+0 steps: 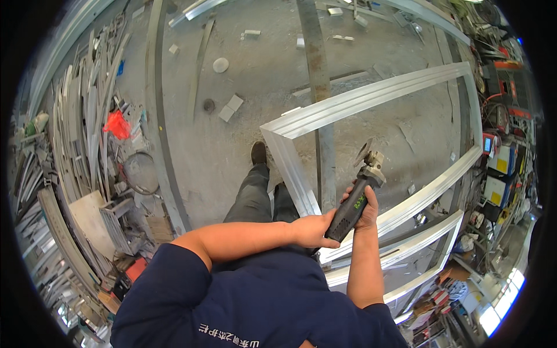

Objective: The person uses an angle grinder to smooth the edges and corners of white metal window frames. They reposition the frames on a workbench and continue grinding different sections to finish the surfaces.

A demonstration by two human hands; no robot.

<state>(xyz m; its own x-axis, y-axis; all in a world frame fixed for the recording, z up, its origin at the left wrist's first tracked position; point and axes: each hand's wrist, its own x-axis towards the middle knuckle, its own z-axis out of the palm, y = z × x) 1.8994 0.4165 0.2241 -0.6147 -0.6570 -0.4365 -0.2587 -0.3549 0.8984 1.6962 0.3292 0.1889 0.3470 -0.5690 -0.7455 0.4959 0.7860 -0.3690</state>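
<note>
Both my hands hold an angle grinder with a dark body, green marks and a metal head. My left hand is closed round its rear end. Further forward, my right hand wraps the body just behind the head. The grinder's disc points away from me; whether it spins I cannot tell. Beneath and around the tool lies a rectangular silver metal frame of grooved profiles, its near-left side beside my legs. The disc is over the frame's opening, apart from the profiles.
The frame rests across a rusty steel beam; another beam runs at left. Long metal strips are piled on the left, near a red bag. A second frame lies at right, beside stacked machines. Offcuts litter the floor.
</note>
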